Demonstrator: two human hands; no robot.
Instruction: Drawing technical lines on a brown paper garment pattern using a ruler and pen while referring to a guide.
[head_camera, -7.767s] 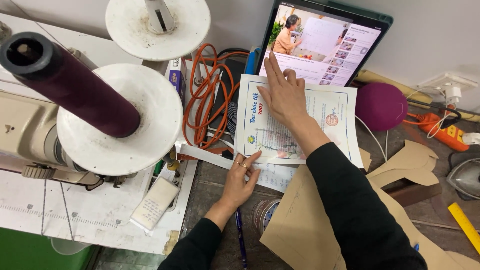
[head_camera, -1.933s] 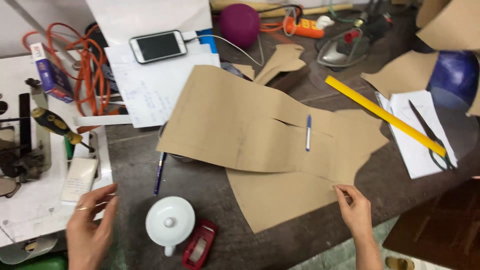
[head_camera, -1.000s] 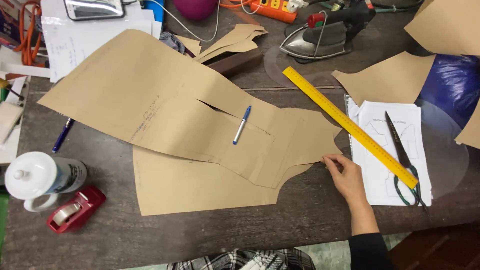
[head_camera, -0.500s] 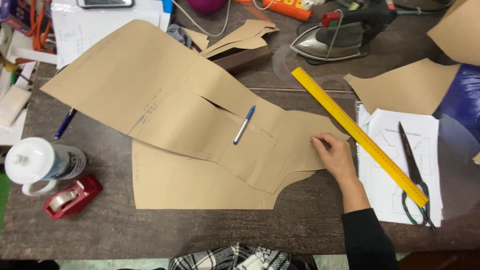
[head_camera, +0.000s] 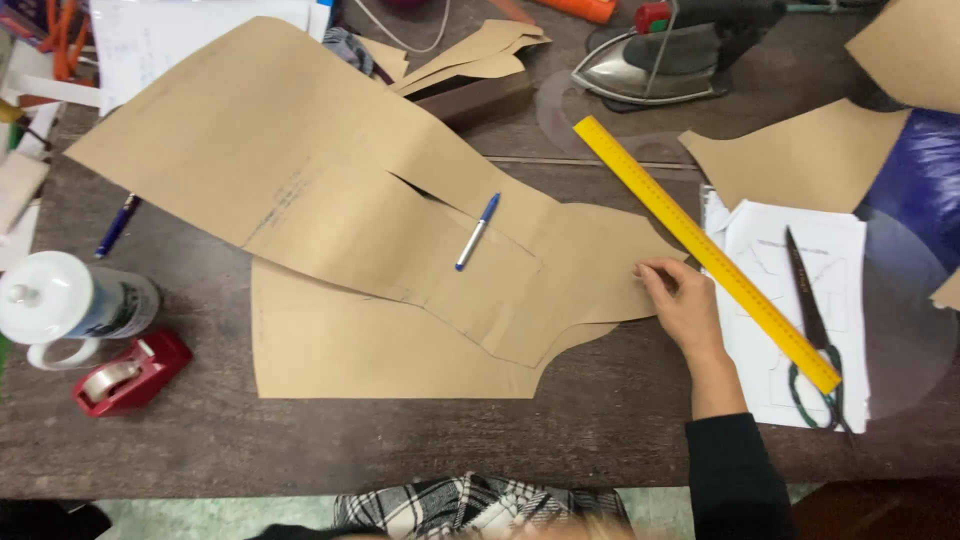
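Right hand (head_camera: 682, 305) resting flat, fingers loosely spread, on the right edge of the upper brown paper pattern piece (head_camera: 330, 190), just beside a yellow ruler (head_camera: 703, 249) lying slantwise on the dark worktable (head_camera: 600, 430). Left hand out of frame. Blue pen (head_camera: 478, 231) lying on the pattern piece, a second paper piece (head_camera: 370, 350) beneath; scissors (head_camera: 812, 325) on white sheets at right, red tape dispenser (head_camera: 128, 372) at left.

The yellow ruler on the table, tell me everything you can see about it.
The yellow ruler is a long, flat, straight strip, plastic by its look, with dark graduation marks along its edges. It lies flat and diagonal on the dark table, its far end near the iron, its near end on the white paper sheets beside the scissors. The right hand rests right beside it; contact is unclear.
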